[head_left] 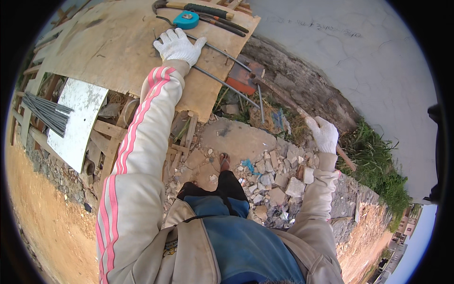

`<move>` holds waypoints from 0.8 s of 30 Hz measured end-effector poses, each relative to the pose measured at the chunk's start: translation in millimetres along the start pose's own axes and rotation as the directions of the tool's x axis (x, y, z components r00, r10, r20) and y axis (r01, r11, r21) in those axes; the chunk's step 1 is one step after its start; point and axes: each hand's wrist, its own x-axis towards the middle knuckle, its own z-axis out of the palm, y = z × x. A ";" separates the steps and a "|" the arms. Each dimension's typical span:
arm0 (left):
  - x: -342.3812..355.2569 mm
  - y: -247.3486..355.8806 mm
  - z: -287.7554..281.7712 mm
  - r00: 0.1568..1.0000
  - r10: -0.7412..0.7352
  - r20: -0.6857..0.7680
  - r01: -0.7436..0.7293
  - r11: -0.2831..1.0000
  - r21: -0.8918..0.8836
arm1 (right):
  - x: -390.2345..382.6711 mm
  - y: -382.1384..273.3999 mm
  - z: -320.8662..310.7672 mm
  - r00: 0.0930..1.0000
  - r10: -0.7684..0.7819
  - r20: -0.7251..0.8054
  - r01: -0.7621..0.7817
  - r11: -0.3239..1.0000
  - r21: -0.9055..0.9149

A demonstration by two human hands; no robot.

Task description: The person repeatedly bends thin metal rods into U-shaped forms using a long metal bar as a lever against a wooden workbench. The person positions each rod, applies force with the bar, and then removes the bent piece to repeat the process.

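Note:
My left hand point(179, 46), in a white knit glove, lies flat with fingers spread on the wooden board point(113, 52). Beneath and beside it run thin grey metal rods point(227, 84), reaching past the board's right edge; whether they are one bent piece I cannot tell. A short rod length point(261, 105) points toward me there. My right hand point(322, 135), gloved too, is closed around a long rusty bar point(286, 98). The bar's far end meets the rods near the board's edge, beside an orange-red block-like piece point(242, 81).
Above my left hand lie a teal tape measure point(186, 20), a hammer point(194, 7) and pincers-like long handles point(224, 24). Cut rods point(47, 112) rest on a white panel point(78, 120) at left. Rubble point(279, 182) covers the ground by my feet. A grey wall point(359, 61) rises at right.

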 end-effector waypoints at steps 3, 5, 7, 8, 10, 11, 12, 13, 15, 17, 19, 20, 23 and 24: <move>0.6 0.6 2.4 1.000 -0.003 -0.017 0.003 1.000 -0.022 | -24.6 -18.3 1.0 0.991 0.131 0.021 -0.127 0.984 -0.122; 0.7 0.3 2.1 1.000 -0.013 -0.003 0.013 1.000 -0.018 | -44.1 -29.2 -1.2 0.989 0.147 -0.023 -0.148 0.979 -0.138; 2.9 2.0 1.1 1.000 -0.013 0.009 0.013 1.000 -0.019 | -50.3 -36.8 -3.7 0.986 0.157 -0.061 -0.162 0.982 -0.096; 2.5 1.8 0.5 1.000 -0.012 0.012 0.012 1.000 -0.017 | -50.5 -39.8 -4.8 0.984 0.169 -0.054 -0.175 0.977 -0.123; 2.8 2.3 -0.5 1.000 -0.009 0.010 0.009 1.000 -0.017 | -49.5 -45.8 -7.1 0.985 0.168 -0.051 -0.173 0.976 -0.130; 3.5 2.7 -0.8 1.000 -0.014 0.008 0.014 1.000 -0.020 | -49.7 -49.9 -7.4 0.984 0.159 -0.079 -0.169 0.977 -0.130; 2.5 2.4 -0.9 1.000 -0.020 0.016 0.020 1.000 -0.019 | -52.8 -54.4 -7.8 0.984 0.158 -0.088 -0.167 0.979 -0.117; 0.9 2.2 -0.6 1.000 -0.018 0.022 0.018 1.000 -0.019 | -57.1 -59.0 -8.8 0.979 0.180 -0.091 -0.190 0.976 -0.107; 2.9 2.8 -1.8 0.999 -0.025 0.033 0.026 0.999 -0.019 | -79.0 -77.6 -0.7 0.952 0.296 -0.084 -0.304 0.947 -0.106; 2.0 2.4 -2.9 0.999 -0.035 0.039 0.036 0.999 -0.033 | -99.6 -94.8 11.8 0.917 0.392 -0.066 -0.397 0.914 -0.085; 3.6 3.7 -5.0 0.998 -0.032 0.051 0.033 0.999 -0.025 | -98.9 -93.1 8.4 0.954 0.272 -0.126 -0.280 0.959 -0.049; 2.8 4.3 -5.5 0.998 -0.031 0.063 0.032 0.999 -0.016 | -101.0 -90.1 6.6 0.958 0.271 -0.097 -0.277 0.959 -0.058; 3.0 3.9 -6.9 0.997 -0.043 0.065 0.044 0.999 -0.017 | -90.6 -72.0 0.3 0.976 0.215 -0.032 -0.216 0.975 -0.045; 2.8 3.9 -6.7 0.997 -0.042 0.066 0.043 0.999 -0.022 | -87.2 -67.7 2.0 0.980 0.194 -0.039 -0.195 0.981 -0.024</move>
